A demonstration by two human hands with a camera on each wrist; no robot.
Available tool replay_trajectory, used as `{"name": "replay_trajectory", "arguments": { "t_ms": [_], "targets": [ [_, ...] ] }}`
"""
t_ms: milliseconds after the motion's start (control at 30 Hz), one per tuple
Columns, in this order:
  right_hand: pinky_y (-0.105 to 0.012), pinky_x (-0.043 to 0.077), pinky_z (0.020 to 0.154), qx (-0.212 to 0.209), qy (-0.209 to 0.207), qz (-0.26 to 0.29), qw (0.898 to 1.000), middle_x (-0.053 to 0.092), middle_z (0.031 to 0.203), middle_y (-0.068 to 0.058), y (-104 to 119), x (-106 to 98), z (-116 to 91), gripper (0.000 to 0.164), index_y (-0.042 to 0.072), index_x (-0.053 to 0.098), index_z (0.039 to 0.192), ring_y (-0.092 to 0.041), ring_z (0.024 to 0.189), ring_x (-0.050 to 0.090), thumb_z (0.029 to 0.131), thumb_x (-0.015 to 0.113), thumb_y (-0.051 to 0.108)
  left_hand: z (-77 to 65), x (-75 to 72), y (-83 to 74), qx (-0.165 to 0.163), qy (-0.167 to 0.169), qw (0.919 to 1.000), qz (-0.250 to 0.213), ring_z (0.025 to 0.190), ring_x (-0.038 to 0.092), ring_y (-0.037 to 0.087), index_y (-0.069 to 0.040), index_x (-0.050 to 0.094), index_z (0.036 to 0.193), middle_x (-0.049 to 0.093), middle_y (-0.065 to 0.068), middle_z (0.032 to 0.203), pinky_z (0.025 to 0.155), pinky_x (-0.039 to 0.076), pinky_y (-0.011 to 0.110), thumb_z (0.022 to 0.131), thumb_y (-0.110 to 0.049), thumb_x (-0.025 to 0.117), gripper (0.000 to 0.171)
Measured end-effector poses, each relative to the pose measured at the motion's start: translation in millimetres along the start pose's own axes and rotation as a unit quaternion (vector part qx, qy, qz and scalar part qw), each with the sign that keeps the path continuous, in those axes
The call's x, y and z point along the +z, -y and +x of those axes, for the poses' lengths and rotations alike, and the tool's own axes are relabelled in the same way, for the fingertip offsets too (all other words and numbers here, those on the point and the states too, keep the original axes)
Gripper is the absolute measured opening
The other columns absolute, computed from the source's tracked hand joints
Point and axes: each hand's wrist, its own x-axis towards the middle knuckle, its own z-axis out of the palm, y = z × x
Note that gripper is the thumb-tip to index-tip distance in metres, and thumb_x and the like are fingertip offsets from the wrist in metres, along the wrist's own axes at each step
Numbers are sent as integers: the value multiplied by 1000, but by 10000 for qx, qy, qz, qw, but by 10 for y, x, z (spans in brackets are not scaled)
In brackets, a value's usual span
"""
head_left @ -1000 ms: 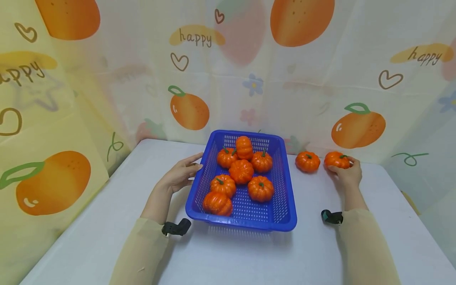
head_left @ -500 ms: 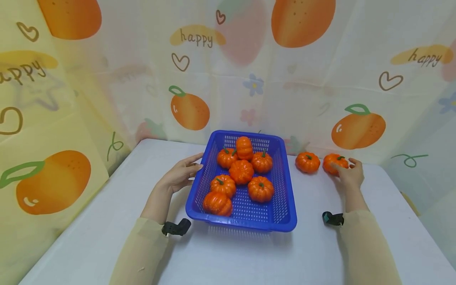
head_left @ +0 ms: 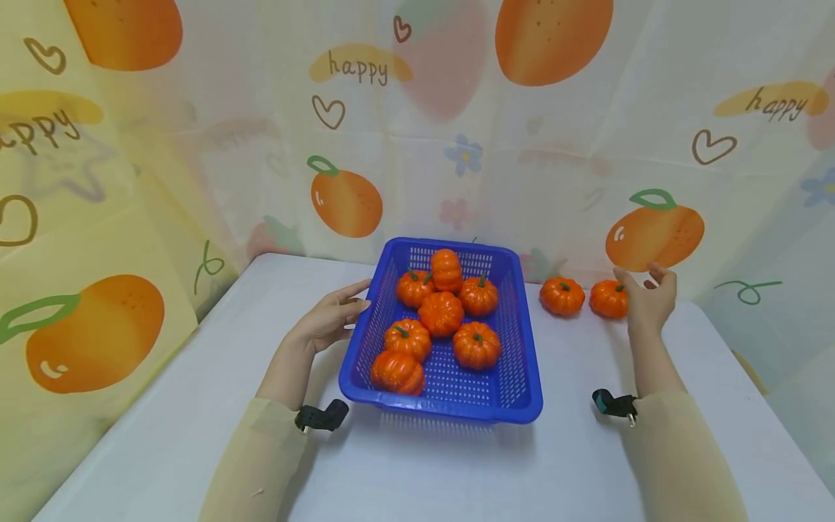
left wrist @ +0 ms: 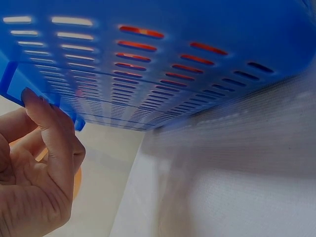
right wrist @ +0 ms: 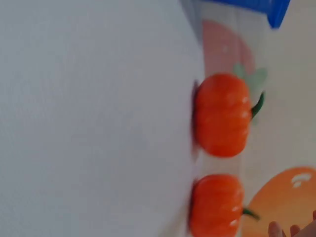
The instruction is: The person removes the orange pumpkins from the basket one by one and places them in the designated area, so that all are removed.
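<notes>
My left hand (head_left: 331, 317) holds the left rim of a blue plastic basket (head_left: 440, 412). In the left wrist view its curled fingers meet the basket's handle (left wrist: 11, 84). Several small orange pumpkins with green stems lie in the basket, one (head_left: 441, 314) in the middle. Two more sit on the table right of it: a nearer pumpkin (head_left: 562, 296) and a farther-right pumpkin (head_left: 608, 299). My right hand (head_left: 654, 301) is raised beside the farther-right pumpkin, fingers spread and apart from it, hiding its right edge. A small dark red spot shows between those fingers; I cannot tell what it is.
The white table (head_left: 561, 464) carries the basket and ends at a printed cloth (head_left: 554, 181) hung behind it. A yellowish side of the cloth (head_left: 150, 239) stands at the left. Black wrist cameras (head_left: 322, 415) sit on both wrists.
My right hand has let go of the farther-right pumpkin, then lifted up and to the right. That pumpkin now sits slightly closer to its neighbour. Left hand and basket stay put.
</notes>
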Motion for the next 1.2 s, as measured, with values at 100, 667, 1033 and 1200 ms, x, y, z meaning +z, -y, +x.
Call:
{"name": "replay_trajectory", "arguments": {
  "t_ms": [100,667,1033,1200],
  "targets": [
    [-17,39,91,-176,393,438,9981,48,128,12,136,27,-169,56,23,53,131,-8,112,43,82,80,25,1,0,2,2,4,10000,17,97,66,10,-21,24,158,59,4,122,85,58,32,103,-22,51,62],
    [-12,53,85,-1775,3679,482,9115,56,125,13,597,256,-1255,41,15,54,129,-8,115,57,91,69,12,-4,3,1,8,35,9999,-94,95,66,9,-21,24,158,58,3,120,83,59,30,103,-22,52,62],
    [-44,53,100,-2112,5058,-578,8344,51,141,-8,700,548,-1936,53,15,50,133,-32,123,58,86,75,16,2,5,16,28,7,9999,-162,95,66,9,-20,24,158,58,5,123,83,58,30,103,-23,52,62],
    [-47,52,101,-2077,5452,-841,8078,54,137,-7,618,727,-2152,52,20,53,130,-37,126,56,84,78,23,0,10,10,59,25,9999,-154,93,66,9,-19,24,158,59,3,119,83,58,30,103,-22,51,62]
  ]
}}
